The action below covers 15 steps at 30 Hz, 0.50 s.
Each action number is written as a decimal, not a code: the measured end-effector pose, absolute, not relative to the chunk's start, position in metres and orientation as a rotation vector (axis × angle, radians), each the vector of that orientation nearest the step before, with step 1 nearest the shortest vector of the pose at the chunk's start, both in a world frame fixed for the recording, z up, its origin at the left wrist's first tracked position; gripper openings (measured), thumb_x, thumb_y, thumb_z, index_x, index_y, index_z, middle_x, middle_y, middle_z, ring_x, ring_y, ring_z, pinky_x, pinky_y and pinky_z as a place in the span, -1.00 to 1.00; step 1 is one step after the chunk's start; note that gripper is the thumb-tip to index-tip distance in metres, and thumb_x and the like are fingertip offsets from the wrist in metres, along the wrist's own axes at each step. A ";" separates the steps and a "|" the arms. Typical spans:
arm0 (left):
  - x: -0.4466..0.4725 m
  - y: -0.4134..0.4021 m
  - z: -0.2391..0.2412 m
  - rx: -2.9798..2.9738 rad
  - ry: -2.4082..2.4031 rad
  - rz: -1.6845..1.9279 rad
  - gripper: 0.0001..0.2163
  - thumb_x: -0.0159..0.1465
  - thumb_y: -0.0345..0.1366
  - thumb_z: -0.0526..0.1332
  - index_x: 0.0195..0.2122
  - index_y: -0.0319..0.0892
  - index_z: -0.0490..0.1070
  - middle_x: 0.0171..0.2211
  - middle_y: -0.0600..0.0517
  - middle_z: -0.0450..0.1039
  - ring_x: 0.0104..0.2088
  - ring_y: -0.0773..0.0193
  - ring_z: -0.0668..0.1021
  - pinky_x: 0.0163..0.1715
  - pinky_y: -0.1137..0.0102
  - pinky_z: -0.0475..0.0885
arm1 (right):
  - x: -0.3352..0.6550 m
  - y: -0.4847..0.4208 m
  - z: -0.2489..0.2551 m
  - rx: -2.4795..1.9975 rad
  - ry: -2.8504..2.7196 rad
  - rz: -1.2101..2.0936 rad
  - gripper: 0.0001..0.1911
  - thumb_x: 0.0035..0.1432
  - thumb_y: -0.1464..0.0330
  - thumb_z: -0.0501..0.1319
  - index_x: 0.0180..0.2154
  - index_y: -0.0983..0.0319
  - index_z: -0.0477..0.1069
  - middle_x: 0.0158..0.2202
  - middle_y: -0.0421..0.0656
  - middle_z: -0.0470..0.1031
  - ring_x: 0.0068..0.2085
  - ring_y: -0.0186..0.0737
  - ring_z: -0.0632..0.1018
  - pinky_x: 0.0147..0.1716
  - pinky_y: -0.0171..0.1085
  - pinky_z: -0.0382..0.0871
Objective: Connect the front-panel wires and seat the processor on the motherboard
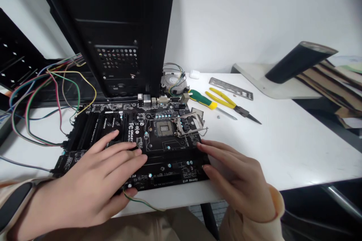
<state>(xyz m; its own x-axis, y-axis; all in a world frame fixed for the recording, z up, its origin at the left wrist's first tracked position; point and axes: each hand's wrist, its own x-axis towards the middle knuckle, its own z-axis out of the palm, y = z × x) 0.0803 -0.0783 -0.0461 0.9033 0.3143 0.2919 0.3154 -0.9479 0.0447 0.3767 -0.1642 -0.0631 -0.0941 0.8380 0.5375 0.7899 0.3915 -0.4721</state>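
Note:
A black Gigabyte motherboard lies flat along the front of the white table. Its CPU socket shows bare contacts, with the metal load frame swung up on its right. Across the board's left part rests my left hand, palm down with its fingers stretched out; its thumb is at the front edge. My right hand touches the board's right edge with its fingertips, thumb and forefinger apart. Several coloured cables run into connectors at the board's left side.
Behind the board stands a black computer case. A CPU cooler fan, a green-and-yellow screwdriver, yellow-handled pliers and an I/O shield lie behind on the right. A stand base is farther right.

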 end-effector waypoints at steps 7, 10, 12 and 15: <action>0.079 -0.078 -0.047 -3.035 -0.456 -0.534 -0.58 0.20 -0.32 0.21 0.09 -0.26 0.29 0.01 -0.09 0.51 0.07 0.11 0.49 0.34 0.11 -0.10 | 0.376 -0.164 -0.067 -1.488 -1.786 -0.011 -0.77 0.16 0.42 0.19 -0.12 0.20 0.50 -0.21 -0.04 0.60 -0.21 -0.12 0.63 -0.27 -0.24 0.61; 0.079 -0.078 -0.048 -3.040 -0.479 -0.590 -0.59 0.19 -0.32 0.22 0.07 -0.27 0.33 -0.01 -0.09 0.52 0.04 0.12 0.52 0.34 0.12 -0.08 | 0.377 -0.164 -0.067 -1.460 -1.821 -0.054 -0.70 0.14 0.43 0.21 -0.06 0.21 0.47 -0.20 -0.02 0.59 -0.20 -0.10 0.62 -0.25 -0.20 0.59; 0.080 -0.078 -0.048 -3.036 -0.469 -0.625 -0.60 0.19 -0.32 0.23 0.06 -0.27 0.36 -0.01 -0.07 0.52 0.06 0.11 0.51 0.34 0.11 -0.08 | 0.378 -0.164 -0.065 -1.386 -1.865 -0.054 -0.69 0.13 0.47 0.20 -0.06 0.22 0.46 -0.14 0.00 0.57 -0.15 -0.09 0.60 -0.20 -0.18 0.58; 0.082 -0.080 -0.050 -3.044 -0.507 -0.673 -0.66 0.21 -0.34 0.19 0.03 -0.21 0.41 0.02 -0.05 0.51 0.12 0.09 0.45 0.33 0.10 -0.07 | 0.380 -0.164 -0.064 -1.280 -1.951 -0.050 -0.77 0.11 0.49 0.20 -0.16 0.26 0.50 -0.08 0.04 0.54 -0.09 -0.07 0.57 -0.16 -0.15 0.56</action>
